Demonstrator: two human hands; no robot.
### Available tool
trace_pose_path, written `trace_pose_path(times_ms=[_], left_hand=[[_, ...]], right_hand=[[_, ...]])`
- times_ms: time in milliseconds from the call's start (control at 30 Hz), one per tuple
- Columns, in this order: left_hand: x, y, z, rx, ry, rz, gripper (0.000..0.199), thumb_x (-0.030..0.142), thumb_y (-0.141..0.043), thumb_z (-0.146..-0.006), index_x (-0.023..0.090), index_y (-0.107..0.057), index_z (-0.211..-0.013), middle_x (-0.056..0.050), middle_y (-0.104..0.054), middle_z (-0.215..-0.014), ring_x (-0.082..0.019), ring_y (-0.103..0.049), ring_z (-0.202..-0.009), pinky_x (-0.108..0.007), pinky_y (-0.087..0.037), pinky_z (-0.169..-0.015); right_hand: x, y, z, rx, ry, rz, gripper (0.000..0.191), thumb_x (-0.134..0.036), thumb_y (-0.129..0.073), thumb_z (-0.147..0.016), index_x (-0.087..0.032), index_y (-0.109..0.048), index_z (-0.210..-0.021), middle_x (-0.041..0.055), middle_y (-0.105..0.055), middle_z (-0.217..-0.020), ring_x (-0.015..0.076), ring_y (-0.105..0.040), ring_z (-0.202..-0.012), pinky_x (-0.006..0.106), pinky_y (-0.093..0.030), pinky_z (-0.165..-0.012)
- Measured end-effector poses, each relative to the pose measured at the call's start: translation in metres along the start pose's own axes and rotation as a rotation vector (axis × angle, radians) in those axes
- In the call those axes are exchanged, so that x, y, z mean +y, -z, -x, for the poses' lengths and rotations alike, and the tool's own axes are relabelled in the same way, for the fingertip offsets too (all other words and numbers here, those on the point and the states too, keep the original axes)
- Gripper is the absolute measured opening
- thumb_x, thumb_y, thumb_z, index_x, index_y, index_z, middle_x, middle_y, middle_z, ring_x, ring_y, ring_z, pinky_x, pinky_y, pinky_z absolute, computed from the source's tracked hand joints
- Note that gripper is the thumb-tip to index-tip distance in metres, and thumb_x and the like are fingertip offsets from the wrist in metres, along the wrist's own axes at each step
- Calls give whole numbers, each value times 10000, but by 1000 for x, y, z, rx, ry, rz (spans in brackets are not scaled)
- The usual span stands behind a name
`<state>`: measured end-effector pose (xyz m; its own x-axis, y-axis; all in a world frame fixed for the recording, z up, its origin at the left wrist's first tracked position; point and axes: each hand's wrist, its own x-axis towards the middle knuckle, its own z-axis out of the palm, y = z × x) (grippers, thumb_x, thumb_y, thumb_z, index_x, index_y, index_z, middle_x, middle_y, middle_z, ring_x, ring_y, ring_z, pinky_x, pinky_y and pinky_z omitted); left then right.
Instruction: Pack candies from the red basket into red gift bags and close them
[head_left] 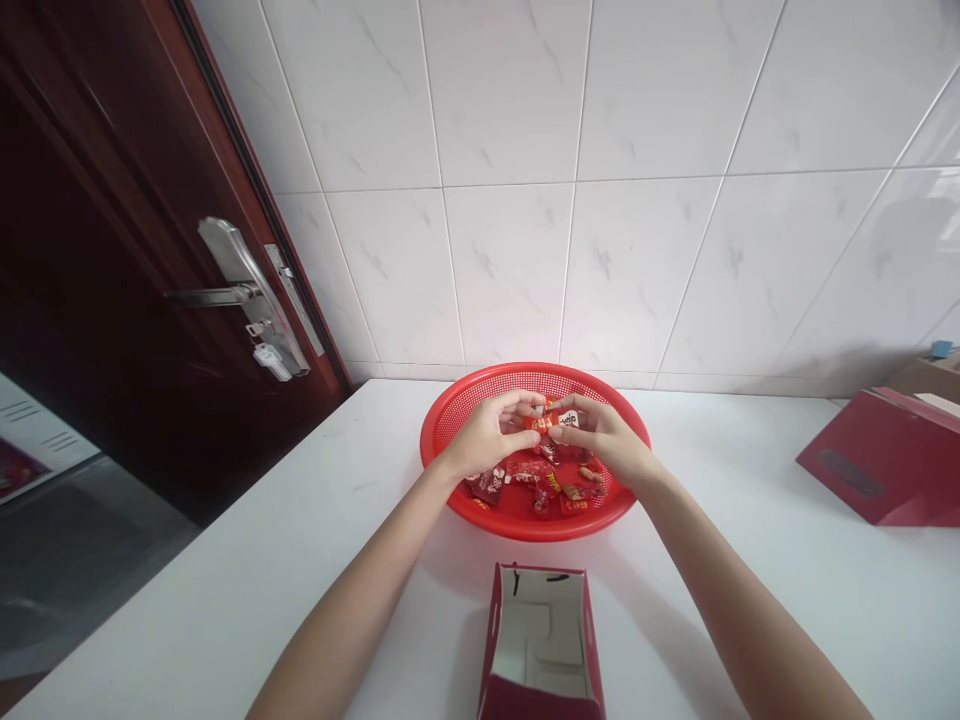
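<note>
Over a round red mesh basket (pixel 439 440), both hands meet around a small red wrapped candy (pixel 541 424) with yellow marks. My left hand (pixel 491 432) pinches its left side between thumb and fingers. On the other side, my right hand (pixel 600 437) has its thumb and fingers closed on the candy, with a white wrapper piece with dark characters (pixel 568 419) by the fingers. Several wrapped candies (pixel 529 468) in red, maroon and yellow lie in the basket below. Nearer to me stands an open maroon box (pixel 542 640) with a white inside.
The white table (pixel 360 490) meets a tiled wall behind the basket. At the right lies a maroon carton (pixel 885 460), with a brown box (pixel 930 378) behind it. A dark red door (pixel 112 200) with a metal handle is at the left.
</note>
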<state>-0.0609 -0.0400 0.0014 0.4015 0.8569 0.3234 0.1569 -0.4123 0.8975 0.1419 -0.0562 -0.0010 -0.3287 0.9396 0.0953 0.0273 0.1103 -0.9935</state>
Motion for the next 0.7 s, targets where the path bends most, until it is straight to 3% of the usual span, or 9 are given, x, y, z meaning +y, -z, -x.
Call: trace_pose_path(times_ms=[167,267,467,700], left_hand=[[5,0,1,-23,76,-7,432,340,-811,-741,158,-703,-1117,-111,-726,-1161,-219,-700,-944,-387,-570,-877],[5,0,1,-3,94,8,444,386,-822,-741,137,-709,-1090,-127,-728,-1167,-230,-704,-955,-381,-576,-861],[2,0,0,-10,-4,0,410,393,-838,-729,150,-721,-1037,-105,-740,-1101,-242,-686,-1038,-379,-563,-908],[-1,1,-1,-32,-83,18,370,400,-841,-724,164,-730,-987,-90,-748,-1038,-214,-682,-981,-370,-558,-907]], right_hand=[[0,0,-1,-19,69,-15,371,-381,-810,-722,-205,-628,-994,-18,-642,-743,147,-609,-659,297,-496,-630],[0,-1,-1,-17,101,-5,349,-350,-801,-715,-203,-630,-981,-20,-628,-749,142,-588,-665,291,-487,-629],[0,-2,0,-30,112,23,292,-315,-762,-737,-221,-622,-975,-3,-636,-819,152,-576,-696,297,-492,-637],[-2,-1,0,-70,138,9,258,-307,-743,-755,-231,-634,-976,17,-658,-940,162,-604,-758,301,-504,-667]])
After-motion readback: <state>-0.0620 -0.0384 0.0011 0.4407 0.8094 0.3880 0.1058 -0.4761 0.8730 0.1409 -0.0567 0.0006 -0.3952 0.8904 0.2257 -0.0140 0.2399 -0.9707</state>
